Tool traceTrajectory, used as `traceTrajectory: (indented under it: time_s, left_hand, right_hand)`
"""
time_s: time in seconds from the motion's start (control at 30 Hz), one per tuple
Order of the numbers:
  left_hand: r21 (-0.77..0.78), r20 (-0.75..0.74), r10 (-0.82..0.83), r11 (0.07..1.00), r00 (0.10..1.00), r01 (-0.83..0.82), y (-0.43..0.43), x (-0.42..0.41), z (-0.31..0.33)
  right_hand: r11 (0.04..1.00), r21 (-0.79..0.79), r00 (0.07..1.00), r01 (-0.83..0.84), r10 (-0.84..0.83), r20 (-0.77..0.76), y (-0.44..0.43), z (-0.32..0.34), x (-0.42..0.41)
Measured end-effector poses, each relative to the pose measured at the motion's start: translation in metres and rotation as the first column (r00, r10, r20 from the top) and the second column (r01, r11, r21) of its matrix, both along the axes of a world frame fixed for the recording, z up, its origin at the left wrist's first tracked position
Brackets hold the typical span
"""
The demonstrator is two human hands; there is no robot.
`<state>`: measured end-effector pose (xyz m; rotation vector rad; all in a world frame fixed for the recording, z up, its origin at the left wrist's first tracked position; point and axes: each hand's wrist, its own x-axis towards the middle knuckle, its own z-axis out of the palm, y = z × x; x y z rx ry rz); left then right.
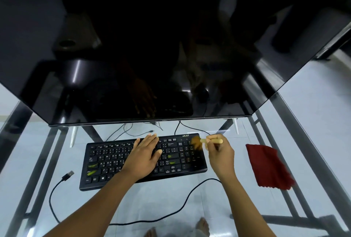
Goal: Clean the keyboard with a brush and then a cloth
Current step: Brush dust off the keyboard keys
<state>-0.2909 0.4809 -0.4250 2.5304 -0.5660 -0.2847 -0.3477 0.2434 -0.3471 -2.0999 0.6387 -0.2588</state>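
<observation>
"acer" on the keyboard [144, 162] top edge, seen upside down.

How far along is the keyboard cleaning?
Brushing is in hand: the right hand holds the brush at the right end of the keyboard while the left hand rests on the keys. Nothing looks finished; green marks show on several keys. The red cloth lies untouched on the table, so wiping is left.

The cloth [268, 166] lies right of the keyboard [106, 162], monitor [133, 47] behind.
</observation>
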Motion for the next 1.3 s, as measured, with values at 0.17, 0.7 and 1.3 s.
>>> traceTrajectory:
  time_s: [0.17,0.7,1.3]
  left_hand:
    - [-0.022,-0.021,-0.010,1.000,1.000,0.009,0.001,0.002,0.003]
    - [0.044,0.009,-0.037,0.998,0.999,0.037,0.000,-0.003,0.006]
    - [0.257,-0.013,-0.073,0.964,0.997,0.074,-0.020,-0.008,0.015]
  right_hand:
    - [0.976,0.064,0.977,-0.208,0.211,-0.041,0.012,0.004,0.010]
    - [0.985,-0.091,0.989,-0.146,0.145,-0.019,0.013,-0.002,0.015]
    - [0.986,-0.070,0.983,-0.154,0.160,0.091,0.004,-0.011,-0.035]
